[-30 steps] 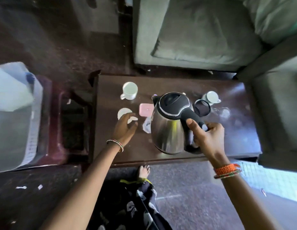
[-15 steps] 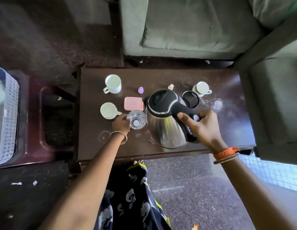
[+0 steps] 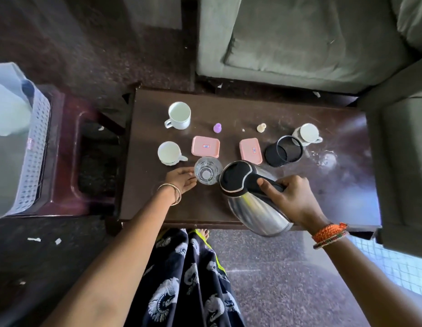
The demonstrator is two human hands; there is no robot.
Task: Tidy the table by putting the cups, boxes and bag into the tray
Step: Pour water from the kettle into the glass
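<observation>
— What is seen on the dark wooden table (image 3: 228,208)?
— A steel kettle (image 3: 254,204) is tilted near the front edge; a black mesh holder (image 3: 284,151) is laid on its side.
— And smaller things?
— A purple cap (image 3: 217,127) and a cream one (image 3: 261,127) are found farther back.
— Beyond?
— A grey sofa (image 3: 299,43) is set behind.

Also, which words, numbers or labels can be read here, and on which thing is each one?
Left pink box: small white label with blue marks, too blurred to read.
Right pink box: small white label with blue marks, too blurred to read.
Basket: small pinkish sticker on its wall, too small to read.
No other text shows in this view.
</observation>
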